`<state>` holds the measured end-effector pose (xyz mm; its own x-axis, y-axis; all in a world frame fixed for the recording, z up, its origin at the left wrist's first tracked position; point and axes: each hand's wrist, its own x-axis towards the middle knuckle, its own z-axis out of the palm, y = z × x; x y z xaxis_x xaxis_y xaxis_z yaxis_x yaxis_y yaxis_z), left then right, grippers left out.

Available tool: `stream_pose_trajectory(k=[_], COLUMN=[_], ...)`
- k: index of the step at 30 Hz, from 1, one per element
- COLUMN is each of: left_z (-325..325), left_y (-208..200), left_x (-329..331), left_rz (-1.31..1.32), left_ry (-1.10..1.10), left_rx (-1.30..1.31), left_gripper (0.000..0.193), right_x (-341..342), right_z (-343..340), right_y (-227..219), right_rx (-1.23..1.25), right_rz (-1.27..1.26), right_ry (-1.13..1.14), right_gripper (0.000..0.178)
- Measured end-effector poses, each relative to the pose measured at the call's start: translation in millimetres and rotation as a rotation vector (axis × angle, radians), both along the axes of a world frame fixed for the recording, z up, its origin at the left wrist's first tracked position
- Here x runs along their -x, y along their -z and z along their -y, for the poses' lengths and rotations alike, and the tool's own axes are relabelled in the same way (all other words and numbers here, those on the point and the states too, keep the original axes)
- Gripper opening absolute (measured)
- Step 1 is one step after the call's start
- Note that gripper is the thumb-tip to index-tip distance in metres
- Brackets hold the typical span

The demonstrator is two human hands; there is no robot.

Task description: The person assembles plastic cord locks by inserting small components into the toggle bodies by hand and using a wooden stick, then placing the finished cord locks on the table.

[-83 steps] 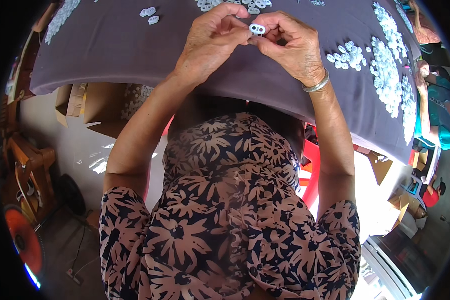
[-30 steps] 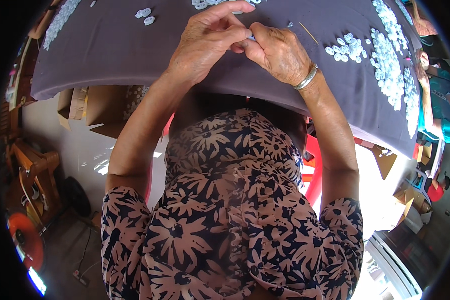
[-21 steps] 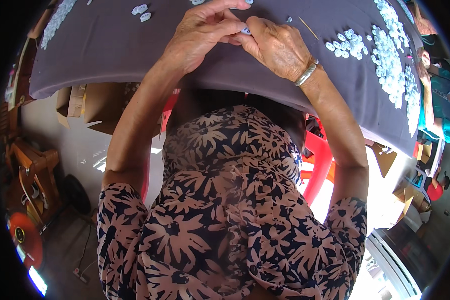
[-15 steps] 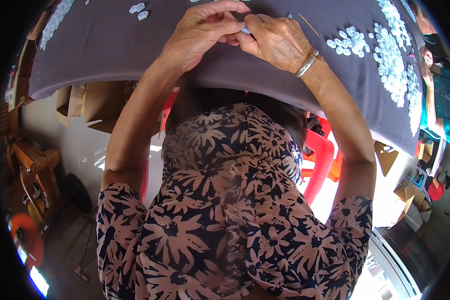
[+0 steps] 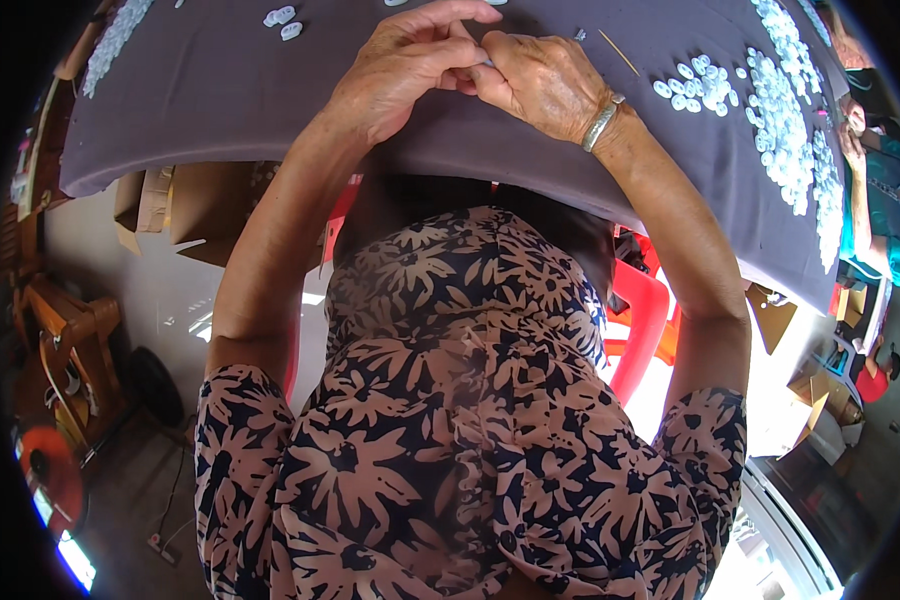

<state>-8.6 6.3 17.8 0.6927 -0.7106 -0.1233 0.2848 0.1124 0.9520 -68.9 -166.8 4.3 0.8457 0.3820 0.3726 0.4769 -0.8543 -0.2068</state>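
Note:
Over the near part of the dark cloth, my left hand (image 5: 395,75) and my right hand (image 5: 545,85) meet at the fingertips. Pinched between them is a small whitish piece (image 5: 486,62), mostly covered by fingers, so its exact kind cannot be made out. My left index finger arches above the pinch. A silver bracelet (image 5: 602,122) circles my right wrist. Just past the right hand lie a tiny silvery bit (image 5: 580,35) and a thin wooden stick (image 5: 619,52). Farther right is a loose group of small white oval plastic pieces (image 5: 698,86).
A big heap of similar white pieces (image 5: 780,130) runs along the table's right side, another heap (image 5: 113,45) lies at the far left, and a few pieces (image 5: 284,22) sit nearer. Another person's arm (image 5: 858,165) is beyond the right edge. Cardboard boxes (image 5: 215,205) stand below the cloth (image 5: 220,100).
My right hand has shifted slightly left and turned a little, uncovering more of the silvery bit. Less of the whitish piece shows between the fingertips. My left hand stays nearly in place.

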Motion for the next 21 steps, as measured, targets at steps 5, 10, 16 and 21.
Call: stream_pose_trajectory(k=[5, 10, 16, 21], left_z=[-1, 2, -3, 1], left_y=[0, 12, -20, -20], left_x=[-3, -15, 0, 0], left_rz=[0.08, 0.368, 0.403, 0.534], left_ry=[0.033, 0.22, 0.147, 0.127], left_rx=[0.025, 0.261, -0.156, -0.086], left_gripper=[0.038, 0.044, 0.045, 0.046], right_x=[0, 1, 1, 1], right_z=[-1, 1, 5, 7], right_y=[-4, -2, 0, -2], right_rx=[0.008, 0.007, -0.048, -0.122], right_rz=[0.005, 0.03, 0.073, 0.228], right_ry=[-0.005, -0.052, -0.079, -0.127], right_gripper=[0.032, 0.034, 0.03, 0.028])
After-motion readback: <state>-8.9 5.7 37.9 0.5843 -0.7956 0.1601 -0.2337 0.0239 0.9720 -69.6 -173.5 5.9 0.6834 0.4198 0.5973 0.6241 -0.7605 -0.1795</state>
